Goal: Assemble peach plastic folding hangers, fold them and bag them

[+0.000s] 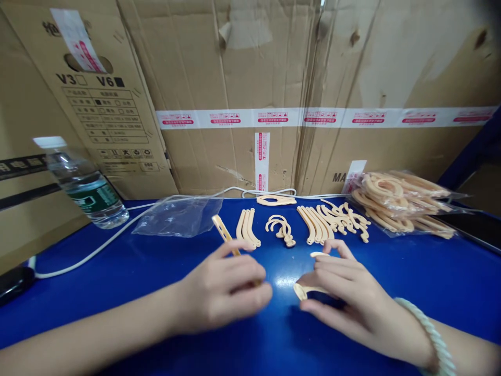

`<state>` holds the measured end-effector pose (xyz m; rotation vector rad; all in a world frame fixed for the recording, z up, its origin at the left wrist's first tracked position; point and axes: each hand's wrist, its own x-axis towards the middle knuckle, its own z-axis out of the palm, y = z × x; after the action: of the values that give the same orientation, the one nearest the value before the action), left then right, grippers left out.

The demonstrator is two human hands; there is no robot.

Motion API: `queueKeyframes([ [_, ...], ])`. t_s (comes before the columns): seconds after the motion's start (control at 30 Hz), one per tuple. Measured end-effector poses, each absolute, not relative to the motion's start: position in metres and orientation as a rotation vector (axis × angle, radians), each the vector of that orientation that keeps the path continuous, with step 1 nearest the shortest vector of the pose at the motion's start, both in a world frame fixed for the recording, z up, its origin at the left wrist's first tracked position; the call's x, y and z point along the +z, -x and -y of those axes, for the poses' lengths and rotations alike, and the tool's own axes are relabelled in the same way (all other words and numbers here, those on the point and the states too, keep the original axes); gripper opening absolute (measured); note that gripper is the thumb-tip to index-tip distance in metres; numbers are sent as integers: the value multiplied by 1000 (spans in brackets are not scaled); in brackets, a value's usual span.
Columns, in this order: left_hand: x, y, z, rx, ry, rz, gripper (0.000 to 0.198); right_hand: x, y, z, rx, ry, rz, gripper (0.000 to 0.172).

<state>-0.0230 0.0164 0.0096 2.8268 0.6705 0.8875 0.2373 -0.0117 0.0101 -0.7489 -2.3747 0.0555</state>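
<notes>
My left hand (pixel 230 287) is closed round a slotted beige strip (pixel 222 228), whose upper end sticks out past the fingers; its lower part is hidden in the grip. In my right hand (pixel 344 297) a curved beige plastic piece (pixel 300 291) is pinched, its broad rounded end showing by the thumb and another tip above the fingers. The two hands are apart over the blue table. Just beyond them lie a few long curved strips (pixel 247 228), several hook-shaped pieces (pixel 281 228), a row of long strips (pixel 312 225) and a cluster of small curved pieces (pixel 346 216).
Clear bags of beige parts (pixel 391 201) are stacked at the right. An empty plastic bag (pixel 176 216) and a water bottle (pixel 88 188) stand left. A slotted beige piece (pixel 276 200) lies near a white cable (pixel 97 250). Cardboard (pixel 235 68) walls the back.
</notes>
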Motion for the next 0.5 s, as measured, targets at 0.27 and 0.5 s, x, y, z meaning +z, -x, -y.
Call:
queueKeyframes([
  [0.27, 7, 52, -76, 801, -2761, -787, 29, 9, -241, 4, 13, 762, 2419, 9],
  [0.5, 1, 47, -65, 863, -2864, -977, 24, 17, -249, -23, -53, 858, 2432, 12],
])
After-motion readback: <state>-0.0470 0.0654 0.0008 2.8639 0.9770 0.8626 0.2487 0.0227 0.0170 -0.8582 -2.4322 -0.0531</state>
